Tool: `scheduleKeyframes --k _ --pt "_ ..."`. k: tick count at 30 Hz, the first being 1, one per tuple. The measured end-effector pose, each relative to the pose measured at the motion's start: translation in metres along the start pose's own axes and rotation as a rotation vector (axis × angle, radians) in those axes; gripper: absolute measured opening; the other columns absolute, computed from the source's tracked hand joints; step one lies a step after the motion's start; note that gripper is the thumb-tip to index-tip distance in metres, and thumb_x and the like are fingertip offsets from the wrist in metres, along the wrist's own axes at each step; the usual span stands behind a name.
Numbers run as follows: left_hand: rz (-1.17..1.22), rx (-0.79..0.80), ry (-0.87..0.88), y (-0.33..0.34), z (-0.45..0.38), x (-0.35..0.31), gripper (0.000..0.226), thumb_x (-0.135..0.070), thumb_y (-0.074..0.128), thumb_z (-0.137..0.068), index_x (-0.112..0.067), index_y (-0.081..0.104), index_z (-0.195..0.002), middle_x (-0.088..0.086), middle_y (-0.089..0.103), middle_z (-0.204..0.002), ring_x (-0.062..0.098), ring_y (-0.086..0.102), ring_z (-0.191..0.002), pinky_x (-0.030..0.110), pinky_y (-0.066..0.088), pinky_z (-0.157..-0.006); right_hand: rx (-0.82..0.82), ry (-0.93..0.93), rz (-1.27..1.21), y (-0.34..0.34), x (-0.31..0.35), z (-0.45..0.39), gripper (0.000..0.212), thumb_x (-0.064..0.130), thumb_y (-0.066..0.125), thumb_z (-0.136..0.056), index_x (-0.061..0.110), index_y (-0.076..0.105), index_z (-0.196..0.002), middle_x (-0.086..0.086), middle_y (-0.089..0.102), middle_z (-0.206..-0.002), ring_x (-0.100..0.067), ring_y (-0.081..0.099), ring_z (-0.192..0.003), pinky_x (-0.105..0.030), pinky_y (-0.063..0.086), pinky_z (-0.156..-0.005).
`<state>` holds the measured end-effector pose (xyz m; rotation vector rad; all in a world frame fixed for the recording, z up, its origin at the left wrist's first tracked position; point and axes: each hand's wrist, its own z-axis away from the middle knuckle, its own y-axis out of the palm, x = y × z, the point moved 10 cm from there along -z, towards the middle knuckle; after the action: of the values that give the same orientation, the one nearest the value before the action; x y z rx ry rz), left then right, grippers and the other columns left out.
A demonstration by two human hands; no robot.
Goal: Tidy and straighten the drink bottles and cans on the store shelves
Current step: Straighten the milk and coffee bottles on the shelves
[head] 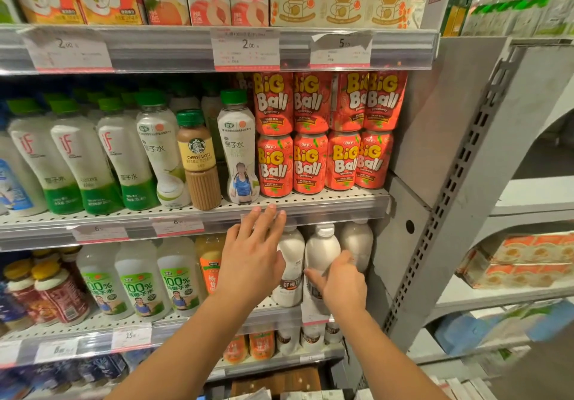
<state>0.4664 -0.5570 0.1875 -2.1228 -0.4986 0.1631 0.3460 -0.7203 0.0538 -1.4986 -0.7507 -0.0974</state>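
Bottles with green caps (77, 157) stand in a row at the left of the middle shelf (310, 200), upright, labels facing out. Just right of them a brown Starbucks bottle (198, 163) sits between 2 white coconut-water bottles, the right one (239, 151) touching the red Big Ball cans (326, 134), which are stacked 2 high in 4 columns at the shelf's right end. One shelf lower, at the left, 3 bottles marked 100% (139, 284) stand side by side, with an orange bottle (209, 266) next to them. The left hand (251, 256) is raised in front of the middle shelf's price rail, fingers straight and spread, its grip released and holding nothing; the fingertips reach the rail's edge. Right of it, the right hand (341, 284) wraps a white-capped milky bottle (321, 250) on the lower shelf, grip grasping its body, between 2 similar white bottles.
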Motion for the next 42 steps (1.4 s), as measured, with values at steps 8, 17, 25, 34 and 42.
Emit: scheduleKeyframes --k 8,17,25,34,42 --pt "-0.024 0.015 0.003 -0.001 0.000 0.000 0.075 -0.034 0.068 -0.082 -0.016 0.044 -0.151 0.007 0.043 -0.156 0.034 0.041 -0.140 0.049 0.045 -0.096 0.006 0.000 0.025 -0.004 0.009 -0.008 0.068 0.057 0.070 -0.090 0.005 0.042 -0.122 -0.011 0.067 -0.104 -0.036 0.069 -0.099 -0.039 0.049 -0.071" --pt "-0.042 0.086 -0.025 0.001 0.001 -0.002 0.077 -0.043 0.063 -0.084 -0.021 0.039 -0.154 0.005 0.038 -0.159 0.032 0.037 -0.143 0.048 0.045 -0.098 0.015 -0.017 -0.015 -0.004 0.016 -0.014 0.063 0.047 0.073 -0.091 0.006 0.034 -0.119 -0.012 0.066 -0.096 -0.035 0.066 -0.095 -0.037 0.045 -0.068" --pt "0.034 0.206 -0.042 -0.005 0.001 -0.003 0.077 -0.047 0.052 -0.091 -0.025 0.023 -0.159 0.000 0.019 -0.167 0.027 0.015 -0.153 0.049 0.037 -0.113 0.066 -0.021 0.039 -0.006 0.021 -0.021 0.055 0.044 0.068 -0.093 0.005 0.039 -0.121 -0.014 0.070 -0.104 -0.037 0.069 -0.101 -0.039 0.053 -0.072" --pt "0.216 0.123 -0.121 -0.059 0.039 0.054 0.045 -0.040 0.054 -0.092 -0.026 0.063 -0.133 -0.001 0.054 -0.147 0.024 0.048 -0.133 0.046 0.043 -0.108 0.349 -0.308 0.333 -0.026 0.062 0.014 0.040 0.058 0.061 -0.091 0.021 0.051 -0.098 -0.002 0.062 -0.101 -0.026 0.061 -0.096 -0.034 0.045 -0.068" --pt "0.113 0.018 -0.223 -0.085 0.072 0.137 0.050 -0.030 0.063 -0.088 -0.020 0.059 -0.137 0.004 0.057 -0.144 0.030 0.051 -0.131 0.047 0.046 -0.105 0.601 -0.784 0.038 -0.101 0.196 0.089 0.046 0.055 0.068 -0.092 0.026 0.065 -0.128 0.012 0.067 -0.109 -0.006 0.063 -0.098 -0.030 0.050 -0.088"
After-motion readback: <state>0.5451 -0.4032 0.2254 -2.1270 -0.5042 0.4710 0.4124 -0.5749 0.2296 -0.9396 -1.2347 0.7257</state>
